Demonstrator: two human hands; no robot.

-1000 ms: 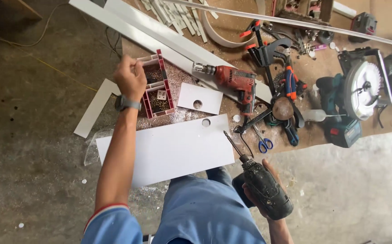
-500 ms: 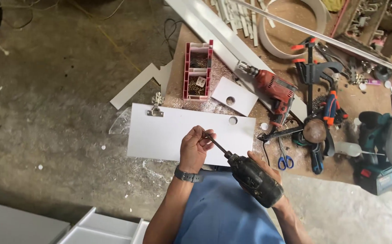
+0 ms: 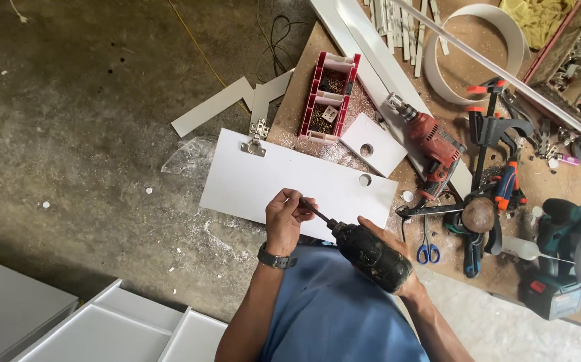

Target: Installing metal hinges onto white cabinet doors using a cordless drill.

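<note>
Sawdust-strewn brown wooden tabletop (image 3: pixel 485 281) above grey concrete floor (image 3: pixel 69 100), flat white rectangular panel (image 3: pixel 270 184) overhanging its edge, left hand (image 3: pixel 289 218) fingers pinched around bit tip, right hand (image 3: pixel 397 268) fingers wrapped around black cordless drill (image 3: pixel 369 253).

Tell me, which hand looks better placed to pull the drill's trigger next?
The right hand, probably: it already wraps the black drill by its body. The left hand is pinched at the tip of the drill bit, above the white panel, far from the trigger.
</note>
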